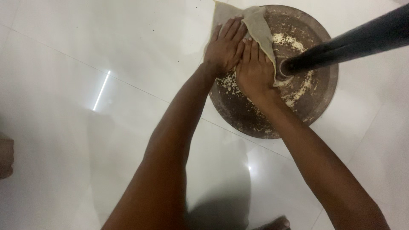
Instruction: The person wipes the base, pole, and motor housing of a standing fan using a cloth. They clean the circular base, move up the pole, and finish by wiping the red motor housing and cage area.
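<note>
white tiled floor [85, 64] with a round brown grinding stone [317, 100] dusted with pale crumbs, a dark pole [353, 40] rising from its centre; left hand [223, 47] and right hand [254, 70] press flat, fingers spread, on a beige cloth [260, 25] over the stone's left part

Round metal plate [255, 121] on white tiled floor [85, 64]

**Layout of the round stone and what lies on it**

We see the round brown grinding stone [255, 119] on the white tiled floor [85, 85]. The beige cloth [260, 25] lies on its rear left; our left hand [223, 47] and right hand [254, 70] rest side by side on it. The dark pole [349, 42] stands in its centre, pale crumbs [298, 91] around.
</note>
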